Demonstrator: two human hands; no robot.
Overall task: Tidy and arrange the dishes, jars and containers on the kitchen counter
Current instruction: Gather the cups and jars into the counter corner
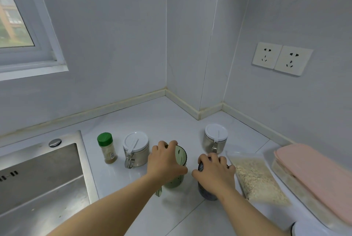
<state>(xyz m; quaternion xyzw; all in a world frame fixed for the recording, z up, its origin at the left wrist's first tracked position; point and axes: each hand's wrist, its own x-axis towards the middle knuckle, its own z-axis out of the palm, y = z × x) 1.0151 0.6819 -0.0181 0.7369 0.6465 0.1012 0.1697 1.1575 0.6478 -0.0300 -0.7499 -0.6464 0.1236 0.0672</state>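
While my left hand (165, 161) grips the green cup (180, 159) by its rim and my right hand (215, 171) clasps the dark jar (207, 194) from above, both stand on the surface (152, 121), top-held, I judge, for sliding into line.

Bare counter (162, 119) is left beyond the left hand (165, 161) and right hand (215, 171); rightward passage is blocked by a grain bag (255, 176).

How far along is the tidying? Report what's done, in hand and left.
Done, seemingly: spice bottle and left jar stand side by side by the sink. In hand: left hand grips the green cup, right hand grips the dark jar. Left, likely: right jar, oat bag and pink-lidded box sit apart on the right.
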